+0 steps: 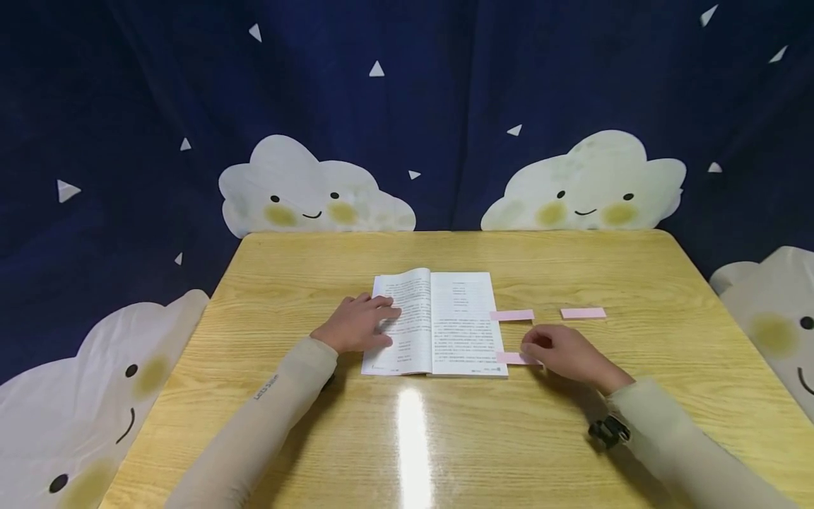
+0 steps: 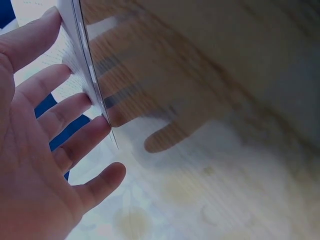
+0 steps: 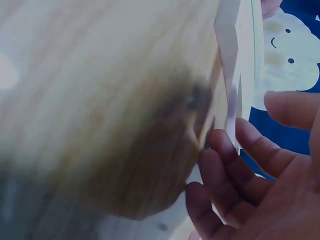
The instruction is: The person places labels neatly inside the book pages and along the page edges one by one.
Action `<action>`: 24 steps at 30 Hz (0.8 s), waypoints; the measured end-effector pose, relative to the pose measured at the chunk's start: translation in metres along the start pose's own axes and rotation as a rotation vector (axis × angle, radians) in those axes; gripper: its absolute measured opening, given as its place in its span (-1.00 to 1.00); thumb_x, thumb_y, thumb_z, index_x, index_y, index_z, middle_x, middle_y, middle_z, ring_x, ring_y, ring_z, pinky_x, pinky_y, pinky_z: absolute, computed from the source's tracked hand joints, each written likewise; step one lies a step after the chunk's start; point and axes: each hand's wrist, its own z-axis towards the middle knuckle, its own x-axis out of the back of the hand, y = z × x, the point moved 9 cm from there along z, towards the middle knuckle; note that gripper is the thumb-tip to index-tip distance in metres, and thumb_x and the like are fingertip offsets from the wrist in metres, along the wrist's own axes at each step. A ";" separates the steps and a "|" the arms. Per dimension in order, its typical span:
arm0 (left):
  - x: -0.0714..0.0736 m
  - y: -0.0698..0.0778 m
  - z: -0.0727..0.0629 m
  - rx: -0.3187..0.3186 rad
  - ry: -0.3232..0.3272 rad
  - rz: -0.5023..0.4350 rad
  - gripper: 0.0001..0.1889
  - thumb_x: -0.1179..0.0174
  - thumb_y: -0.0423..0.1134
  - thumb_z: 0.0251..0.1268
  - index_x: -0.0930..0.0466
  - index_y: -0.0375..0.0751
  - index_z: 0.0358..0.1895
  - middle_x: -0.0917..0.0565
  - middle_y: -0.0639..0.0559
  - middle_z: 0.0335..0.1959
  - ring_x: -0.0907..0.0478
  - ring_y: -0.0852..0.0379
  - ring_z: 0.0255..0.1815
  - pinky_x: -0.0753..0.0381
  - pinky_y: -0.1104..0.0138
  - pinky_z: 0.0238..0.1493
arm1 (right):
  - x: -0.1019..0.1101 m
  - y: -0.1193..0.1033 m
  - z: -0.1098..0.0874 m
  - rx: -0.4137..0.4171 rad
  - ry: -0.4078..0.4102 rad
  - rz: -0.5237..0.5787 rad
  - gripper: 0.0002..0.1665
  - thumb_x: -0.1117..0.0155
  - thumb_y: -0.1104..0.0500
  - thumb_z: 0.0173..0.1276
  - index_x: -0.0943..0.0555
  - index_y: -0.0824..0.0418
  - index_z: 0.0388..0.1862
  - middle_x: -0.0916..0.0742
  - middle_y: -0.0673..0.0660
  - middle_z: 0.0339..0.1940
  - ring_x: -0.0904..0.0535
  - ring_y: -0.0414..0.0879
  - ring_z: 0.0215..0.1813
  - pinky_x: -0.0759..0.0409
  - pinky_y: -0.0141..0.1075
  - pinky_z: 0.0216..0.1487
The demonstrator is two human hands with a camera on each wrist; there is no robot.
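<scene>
An open book with printed pages lies on the wooden table. My left hand rests with spread fingers on its left page; in the left wrist view the fingertips meet the book's edge. Two pink paper strips stick out past the right page: an upper strip and a lower strip. Over the outer end of the lower one is my right hand, fingers loosely bent. In the right wrist view its fingertips are at the strip's end, while the thumb stands apart.
Another pink strip lies on the table to the right of the book. The wooden table reaches back to a dark blue curtain printed with clouds and triangles. A glossy light reflection shows on the tabletop in front of the book.
</scene>
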 end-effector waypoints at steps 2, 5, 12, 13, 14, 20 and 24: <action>0.000 0.000 0.000 0.001 0.000 -0.006 -0.41 -0.26 0.10 0.30 -0.44 0.17 0.40 -0.38 0.05 0.50 -0.32 -0.17 0.47 -0.34 -0.17 0.33 | 0.001 0.001 -0.002 0.003 0.015 0.011 -0.80 -0.19 0.05 0.46 -0.68 0.12 -0.18 -0.69 0.00 -0.37 -0.48 -0.15 -0.33 -0.43 -0.31 -0.26; 0.000 0.000 0.000 0.001 0.002 -0.013 -0.41 -0.25 0.10 0.31 -0.44 0.17 0.40 -0.36 0.05 0.50 -0.31 -0.17 0.48 -0.34 -0.18 0.33 | 0.004 0.000 -0.005 0.008 0.039 0.014 -0.80 -0.18 0.07 0.47 -0.68 0.14 -0.17 -0.70 0.01 -0.35 -0.49 -0.14 -0.30 -0.44 -0.29 -0.23; -0.003 -0.003 -0.001 0.012 -0.006 -0.029 -0.41 -0.25 0.11 0.31 -0.43 0.17 0.41 -0.36 0.05 0.51 -0.31 -0.16 0.48 -0.33 -0.17 0.34 | 0.007 -0.009 0.001 0.025 0.057 -0.029 -0.68 -0.11 0.18 0.48 -0.71 0.27 0.03 -0.77 0.22 -0.02 -0.60 -0.09 -0.12 -0.54 -0.20 -0.13; -0.003 -0.003 -0.001 0.013 -0.006 -0.031 -0.41 -0.25 0.11 0.31 -0.43 0.18 0.41 -0.36 0.06 0.51 -0.31 -0.16 0.48 -0.33 -0.17 0.34 | 0.006 -0.010 0.003 0.025 0.039 -0.032 -0.66 -0.09 0.20 0.48 -0.70 0.29 0.06 -0.77 0.25 0.02 -0.60 -0.09 -0.13 -0.53 -0.21 -0.14; -0.003 -0.003 -0.001 0.012 -0.002 -0.035 -0.41 -0.25 0.10 0.31 -0.44 0.18 0.41 -0.36 0.05 0.50 -0.31 -0.16 0.48 -0.33 -0.18 0.34 | 0.004 -0.011 0.005 0.021 0.018 -0.033 -0.65 -0.08 0.20 0.48 -0.69 0.31 0.08 -0.76 0.27 0.04 -0.58 -0.11 -0.17 -0.50 -0.23 -0.17; -0.005 -0.005 -0.001 0.013 0.005 -0.035 -0.40 -0.23 0.12 0.31 -0.42 0.19 0.41 -0.36 0.06 0.51 -0.31 -0.15 0.48 -0.34 -0.17 0.33 | -0.007 -0.024 0.013 0.081 -0.055 -0.072 -0.61 -0.06 0.24 0.45 -0.67 0.37 0.12 -0.73 0.33 0.10 -0.67 0.09 0.04 -0.62 -0.06 0.00; -0.004 -0.004 -0.001 0.014 0.012 -0.036 -0.40 -0.24 0.12 0.31 -0.43 0.19 0.41 -0.35 0.06 0.51 -0.31 -0.14 0.48 -0.34 -0.16 0.33 | -0.011 -0.028 0.014 0.083 -0.071 -0.071 -0.60 -0.08 0.23 0.45 -0.65 0.36 0.15 -0.71 0.35 0.14 -0.64 0.12 0.12 -0.60 -0.05 0.04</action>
